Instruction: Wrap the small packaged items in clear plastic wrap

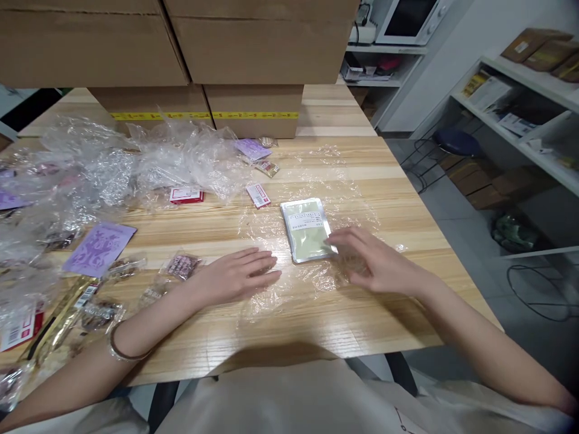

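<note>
A flat silver and pale green foil pouch point(309, 236) with a white printed label lies on a spread sheet of clear plastic film point(312, 282). My left hand point(237, 274) rests palm down to the left of the pouch, its fingers stretched out over the film's edge and holding nothing. On the other side, my right hand point(375, 262) is slightly blurred. Its fingertips reach the pouch's right edge, while the thumb stands apart from the fingers above the film. Whether those fingertips press on the pouch cannot be made out.
Crumpled clear plastic bags point(149, 160) are heaped at the left and back. A purple printed packet point(99, 248), red-and-white cards point(186, 194) and small wrapped packets point(181, 265) lie about. Stacked cardboard boxes point(253, 111) stand behind. Shelves point(520, 120) are on the right.
</note>
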Motion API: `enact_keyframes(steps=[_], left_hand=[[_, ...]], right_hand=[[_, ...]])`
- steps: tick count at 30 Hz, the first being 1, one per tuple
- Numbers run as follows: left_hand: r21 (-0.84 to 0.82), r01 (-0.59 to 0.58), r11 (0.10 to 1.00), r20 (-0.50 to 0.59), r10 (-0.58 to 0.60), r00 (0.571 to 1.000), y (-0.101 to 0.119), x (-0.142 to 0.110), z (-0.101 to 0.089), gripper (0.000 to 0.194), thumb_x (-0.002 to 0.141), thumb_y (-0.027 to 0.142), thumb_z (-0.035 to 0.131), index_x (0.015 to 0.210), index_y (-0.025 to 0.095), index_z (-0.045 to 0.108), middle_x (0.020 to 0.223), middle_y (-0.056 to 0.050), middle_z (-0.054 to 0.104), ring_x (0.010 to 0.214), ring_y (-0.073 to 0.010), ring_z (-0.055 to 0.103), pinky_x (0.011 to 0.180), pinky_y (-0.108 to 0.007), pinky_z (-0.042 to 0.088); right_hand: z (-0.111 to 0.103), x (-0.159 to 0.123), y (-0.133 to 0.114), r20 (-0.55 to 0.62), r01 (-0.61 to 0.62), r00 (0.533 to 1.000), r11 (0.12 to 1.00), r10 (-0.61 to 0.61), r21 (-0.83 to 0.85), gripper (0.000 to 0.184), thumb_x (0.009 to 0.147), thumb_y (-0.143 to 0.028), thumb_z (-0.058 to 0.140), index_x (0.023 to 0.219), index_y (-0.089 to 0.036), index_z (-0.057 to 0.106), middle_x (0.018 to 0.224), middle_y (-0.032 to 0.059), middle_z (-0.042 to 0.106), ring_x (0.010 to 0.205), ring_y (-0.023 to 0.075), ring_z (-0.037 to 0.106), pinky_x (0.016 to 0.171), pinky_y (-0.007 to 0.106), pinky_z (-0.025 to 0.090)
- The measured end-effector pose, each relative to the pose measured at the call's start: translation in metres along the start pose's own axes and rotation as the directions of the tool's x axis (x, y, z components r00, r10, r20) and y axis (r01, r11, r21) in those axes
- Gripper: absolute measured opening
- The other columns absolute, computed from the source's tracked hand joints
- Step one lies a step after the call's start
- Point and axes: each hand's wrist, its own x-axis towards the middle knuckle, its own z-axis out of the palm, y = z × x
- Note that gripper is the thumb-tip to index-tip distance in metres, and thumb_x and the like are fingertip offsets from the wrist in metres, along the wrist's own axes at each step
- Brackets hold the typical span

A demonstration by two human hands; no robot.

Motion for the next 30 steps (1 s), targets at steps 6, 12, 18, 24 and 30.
enact_keyframes(steps=[6,12,18,24,30], left_hand=[[-0.418,0.172,0.892,0.004,-0.187,0.982,-0.002,0.005,0.001,0.038,0.105,0.037,0.039,0.133,0.026,0.063,0.140,-0.007,0.061,0.130,-0.0227,0.057,0.110,-0.041,0.046],[-0.748,0.484,0.454,0.159,-0.586,0.795,-0.002,0.012,-0.014,0.054,0.102,0.054,0.034,0.108,0.021,0.077,0.117,-0.007,0.075,0.112,-0.0239,0.068,0.102,-0.038,0.050],[-0.657,0.678,0.330,0.094,-0.856,0.509,-0.011,0.019,-0.007,0.056,0.096,0.058,0.041,0.074,0.017,0.072,0.078,-0.004,0.075,0.077,-0.0205,0.068,0.079,-0.031,0.051],[-0.056,0.788,0.613,-0.163,-0.785,0.598,-0.016,0.014,0.006,0.041,0.099,0.038,0.041,0.069,0.018,0.060,0.070,-0.009,0.063,0.078,-0.0257,0.060,0.073,-0.038,0.048],[0.135,0.503,0.853,-0.338,-0.438,0.833,0.002,0.016,0.013,0.042,0.097,0.021,0.046,0.138,0.015,0.048,0.135,-0.022,0.056,0.133,-0.0369,0.046,0.106,-0.059,0.042]], right_hand=[[0.035,-0.024,-0.021,-0.031,0.176,0.980,0.924,-0.198,-0.339,0.045,0.090,-0.026,0.062,0.132,-0.012,0.055,0.122,0.0146,0.067,0.112,0.0280,0.061,0.097,0.046,0.052],[0.029,-0.029,0.009,-0.225,0.019,0.969,0.940,-0.101,-0.341,0.024,0.096,-0.012,0.051,0.113,-0.018,0.067,0.112,0.0093,0.074,0.108,0.0259,0.066,0.095,0.046,0.053],[0.020,-0.012,0.049,-0.187,-0.385,0.836,0.795,0.516,0.469,0.030,0.093,-0.049,0.057,0.097,-0.021,0.068,0.081,0.0052,0.073,0.069,0.0201,0.068,0.062,0.035,0.053],[0.033,0.011,0.061,-0.240,-0.602,0.780,0.798,0.579,-0.031,0.038,0.087,-0.059,0.058,0.085,-0.022,0.066,0.075,0.0076,0.070,0.067,0.0265,0.063,0.061,0.037,0.044],[0.030,0.006,0.036,-0.306,-0.120,0.952,0.928,0.006,-0.354,0.051,0.091,-0.029,0.055,0.140,-0.017,0.048,0.138,0.0186,0.059,0.130,0.0352,0.052,0.106,0.057,0.041]])
